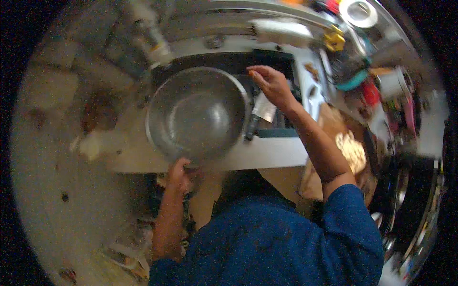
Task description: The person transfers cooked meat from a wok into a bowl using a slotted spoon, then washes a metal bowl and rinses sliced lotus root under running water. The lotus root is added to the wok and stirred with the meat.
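Observation:
A wide, round metal pan (200,118) with nothing plain to see in it sits before me on the pale counter. My left hand (178,177) is closed at its near rim, around what looks like a short dark handle; blur hides the exact grip. To the right of the pan and above it, my right hand (270,84) has its fingertips drawn together. An orange spot shows at the thumb tip, and I cannot tell whether it is a held bit or the nail. Under that hand lies a broad-bladed knife (264,109) with a black handle, angled beside the pan.
A dark slatted surface (282,123) lies beneath the knife, inside the pale counter's edge (272,152). Pale pieces (350,150) rest in something brown beyond my right forearm. A white ring-shaped thing (357,13), a yellow item (334,38) and a white container (391,84) crowd the upper right.

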`<state>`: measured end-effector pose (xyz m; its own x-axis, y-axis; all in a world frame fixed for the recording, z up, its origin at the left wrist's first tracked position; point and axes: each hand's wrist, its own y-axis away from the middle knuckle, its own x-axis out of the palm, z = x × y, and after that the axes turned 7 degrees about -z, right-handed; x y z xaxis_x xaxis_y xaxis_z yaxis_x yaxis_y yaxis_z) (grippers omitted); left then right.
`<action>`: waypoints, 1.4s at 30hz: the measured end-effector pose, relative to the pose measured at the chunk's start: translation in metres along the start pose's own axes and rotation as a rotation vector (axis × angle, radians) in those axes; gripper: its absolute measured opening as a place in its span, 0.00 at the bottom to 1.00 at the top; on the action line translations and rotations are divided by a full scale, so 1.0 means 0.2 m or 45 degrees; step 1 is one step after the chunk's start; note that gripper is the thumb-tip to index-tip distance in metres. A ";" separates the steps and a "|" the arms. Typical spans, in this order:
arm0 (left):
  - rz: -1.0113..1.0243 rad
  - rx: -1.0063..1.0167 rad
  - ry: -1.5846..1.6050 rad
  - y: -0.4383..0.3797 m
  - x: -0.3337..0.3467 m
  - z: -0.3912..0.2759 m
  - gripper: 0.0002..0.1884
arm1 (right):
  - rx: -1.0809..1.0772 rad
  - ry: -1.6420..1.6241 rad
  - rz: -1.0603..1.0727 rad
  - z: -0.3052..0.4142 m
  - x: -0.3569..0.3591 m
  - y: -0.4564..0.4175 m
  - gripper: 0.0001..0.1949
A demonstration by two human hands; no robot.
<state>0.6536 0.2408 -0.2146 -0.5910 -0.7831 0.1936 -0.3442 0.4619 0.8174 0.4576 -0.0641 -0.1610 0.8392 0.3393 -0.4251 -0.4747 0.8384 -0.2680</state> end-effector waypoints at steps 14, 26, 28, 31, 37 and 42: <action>-0.019 0.187 -0.133 0.65 -0.13 0.48 0.08 | 0.530 0.138 -0.995 -0.31 -1.46 1.72 0.13; -0.374 -0.079 -0.196 1.22 -0.34 1.45 0.07 | 0.177 0.479 -0.732 -0.90 -1.92 1.85 0.20; -0.326 -0.048 -0.206 1.33 -0.18 1.55 0.07 | 0.166 0.480 -0.799 -0.96 -1.91 1.79 0.21; -0.391 -0.189 -0.321 1.34 -0.13 1.75 0.08 | 0.185 0.521 -0.795 -1.08 -1.91 1.75 0.20; -0.131 0.029 -1.247 1.00 -0.29 2.18 0.08 | 0.133 0.196 -0.828 -1.17 -1.92 1.68 0.16; -0.216 -0.158 -0.488 0.83 0.07 2.37 0.11 | 0.015 0.389 -0.579 -1.16 -1.95 1.65 0.17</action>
<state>0.2424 0.5045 -0.3325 -0.7700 -0.6214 -0.1451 -0.3833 0.2685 0.8838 -0.0884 -0.0181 -0.2845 0.8429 -0.1968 -0.5008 -0.0773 0.8768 -0.4746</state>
